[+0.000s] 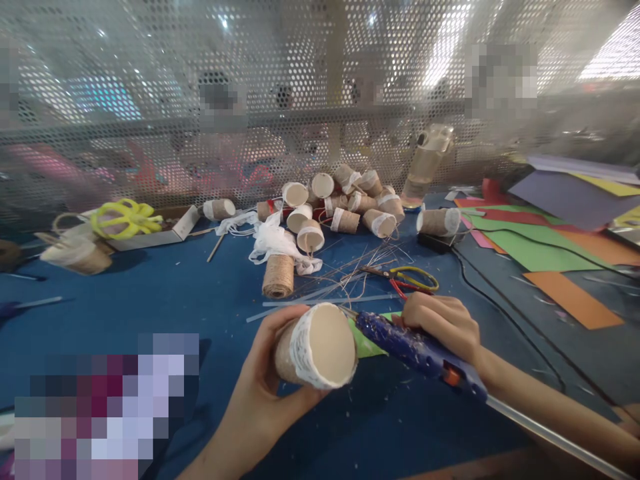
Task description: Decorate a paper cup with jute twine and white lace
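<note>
My left hand (pixel 260 380) is wrapped round a twine-covered paper cup (pixel 315 347) with white lace at its rim, its open mouth facing me. My right hand (pixel 443 323) grips a blue glue gun (pixel 417 350) whose nozzle points left and touches the cup's rim. A glue stick sticks out of the gun's back along my right forearm. Both hands hover over the blue table (pixel 150 300).
A pile of finished wrapped cups (pixel 345 200) lies behind, with a twine spool (pixel 278 275), white lace (pixel 273 240) and red-yellow scissors (pixel 410 280). Coloured paper sheets (pixel 545 247) and a black cable (pixel 500 307) lie right. Yellow scissors (pixel 123 217) rest left. A perforated metal screen (pixel 300 100) closes the back.
</note>
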{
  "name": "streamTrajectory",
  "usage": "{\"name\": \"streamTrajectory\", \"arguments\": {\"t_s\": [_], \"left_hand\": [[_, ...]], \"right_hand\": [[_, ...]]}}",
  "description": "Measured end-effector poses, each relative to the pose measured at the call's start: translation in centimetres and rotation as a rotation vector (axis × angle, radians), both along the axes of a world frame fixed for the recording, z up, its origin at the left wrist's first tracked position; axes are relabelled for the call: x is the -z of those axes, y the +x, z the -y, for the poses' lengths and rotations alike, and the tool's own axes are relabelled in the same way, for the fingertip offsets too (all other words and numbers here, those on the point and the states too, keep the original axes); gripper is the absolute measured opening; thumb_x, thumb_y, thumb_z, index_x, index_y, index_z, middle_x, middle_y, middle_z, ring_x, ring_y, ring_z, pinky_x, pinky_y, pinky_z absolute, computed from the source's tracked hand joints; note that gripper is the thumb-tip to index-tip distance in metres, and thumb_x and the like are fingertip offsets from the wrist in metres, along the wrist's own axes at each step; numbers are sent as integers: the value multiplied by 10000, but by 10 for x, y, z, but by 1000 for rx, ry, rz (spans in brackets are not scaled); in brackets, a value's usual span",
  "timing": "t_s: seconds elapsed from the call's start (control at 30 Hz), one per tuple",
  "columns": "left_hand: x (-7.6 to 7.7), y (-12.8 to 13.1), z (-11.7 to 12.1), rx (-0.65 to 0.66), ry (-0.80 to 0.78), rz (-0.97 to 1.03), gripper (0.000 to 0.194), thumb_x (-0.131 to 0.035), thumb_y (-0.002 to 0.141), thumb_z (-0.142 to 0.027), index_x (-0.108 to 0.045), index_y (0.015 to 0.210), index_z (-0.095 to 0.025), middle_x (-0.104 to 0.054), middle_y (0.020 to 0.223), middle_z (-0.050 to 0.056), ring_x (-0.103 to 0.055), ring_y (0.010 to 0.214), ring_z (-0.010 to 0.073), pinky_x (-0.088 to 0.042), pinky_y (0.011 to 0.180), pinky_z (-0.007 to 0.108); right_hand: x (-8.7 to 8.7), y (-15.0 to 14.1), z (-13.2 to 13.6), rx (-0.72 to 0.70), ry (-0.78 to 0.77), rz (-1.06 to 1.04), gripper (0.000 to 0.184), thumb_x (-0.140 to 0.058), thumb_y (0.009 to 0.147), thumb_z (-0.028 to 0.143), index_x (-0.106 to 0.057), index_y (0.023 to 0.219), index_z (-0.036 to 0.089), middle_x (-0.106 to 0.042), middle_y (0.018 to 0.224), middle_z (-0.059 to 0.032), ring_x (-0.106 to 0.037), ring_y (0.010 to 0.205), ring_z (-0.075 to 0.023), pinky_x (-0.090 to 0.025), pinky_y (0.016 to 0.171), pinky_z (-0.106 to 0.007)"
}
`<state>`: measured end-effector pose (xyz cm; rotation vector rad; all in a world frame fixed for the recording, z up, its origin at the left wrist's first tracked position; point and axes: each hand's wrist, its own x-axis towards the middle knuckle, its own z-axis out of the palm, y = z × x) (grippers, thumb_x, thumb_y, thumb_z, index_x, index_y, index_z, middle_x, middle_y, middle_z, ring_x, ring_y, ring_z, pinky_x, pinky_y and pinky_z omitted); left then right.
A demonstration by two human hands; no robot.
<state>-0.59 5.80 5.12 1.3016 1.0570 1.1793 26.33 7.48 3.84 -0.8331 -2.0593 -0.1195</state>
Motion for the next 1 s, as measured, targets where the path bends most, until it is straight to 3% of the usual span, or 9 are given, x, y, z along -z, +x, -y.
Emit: {"name": "streamTrajectory", "arguments": {"t_s": [0.63,0.83,1.0], "left_hand": [[-1,2,0,26,-29,49,618,-928,631,-324,-640,1170,-417,-659,1211,-49,-615,1108,199,-485,917,272],[0,2,1,12,-29,57,641,-937,620,-314,-642,1185,-389,-648,1239,-15,-611,1122,225,-492,908,282],[1,1,0,13,-40,42,637,-933,626,-315,-641,1187,-396,-643,1237,-17,-605,1116,224,-492,904,277]], "right_hand": [[2,2,-1,-8,-20,35,288,-615,921,57,-445,754,219,-440,687,30,-426,561,-104,-347,545,-259],[1,1,2,-20,2,25,277,-616,919,45,-455,771,215,-448,696,22,-468,588,-111,-369,565,-262],[1,3,-1,-1,-6,63,284,-622,916,48,-441,777,217,-429,697,22,-411,574,-107,-343,551,-266]]}}
